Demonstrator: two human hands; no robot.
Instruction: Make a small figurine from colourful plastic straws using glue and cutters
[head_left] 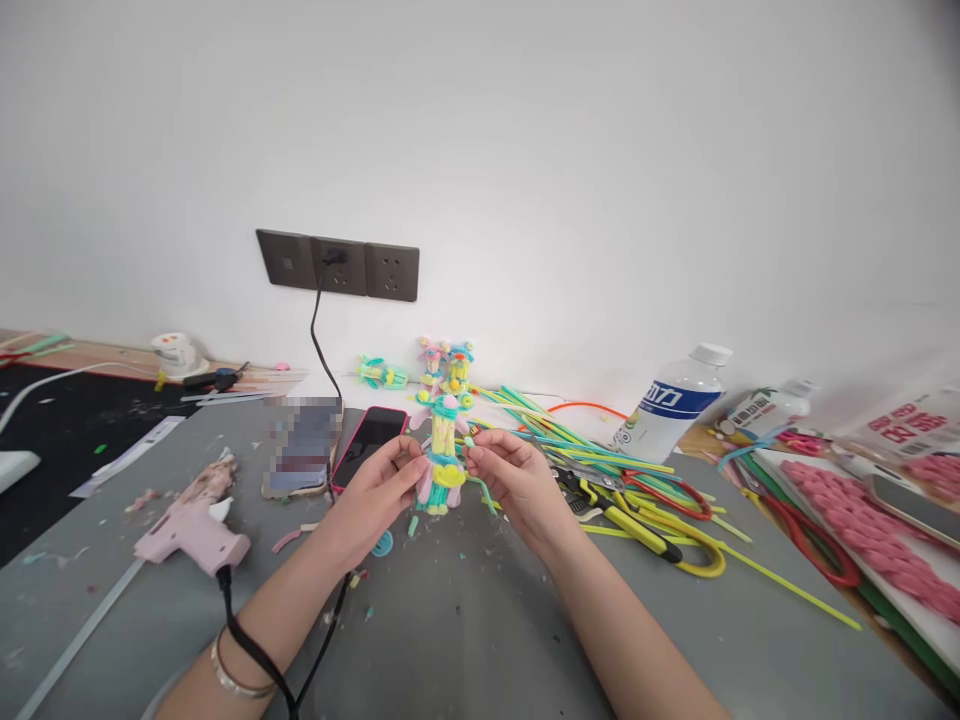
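A small figure made of pastel pipe cleaners (442,455), pink, yellow, green and blue, stands upright between my two hands above the grey table (480,640). My left hand (377,495) pinches its left side with closed fingers. My right hand (511,478) is closed on its right side, pinching a green pipe-cleaner end near the top. A blue ring (382,544) lies on the table just under my left hand.
A pink glue gun (196,522) lies at left, its black cord running over my left wrist. Two phones (365,442) lie behind the figure. Loose pipe cleaners (592,450), yellow-handled pliers (637,525), a water bottle (670,402) and finished figures (442,366) sit at right and back.
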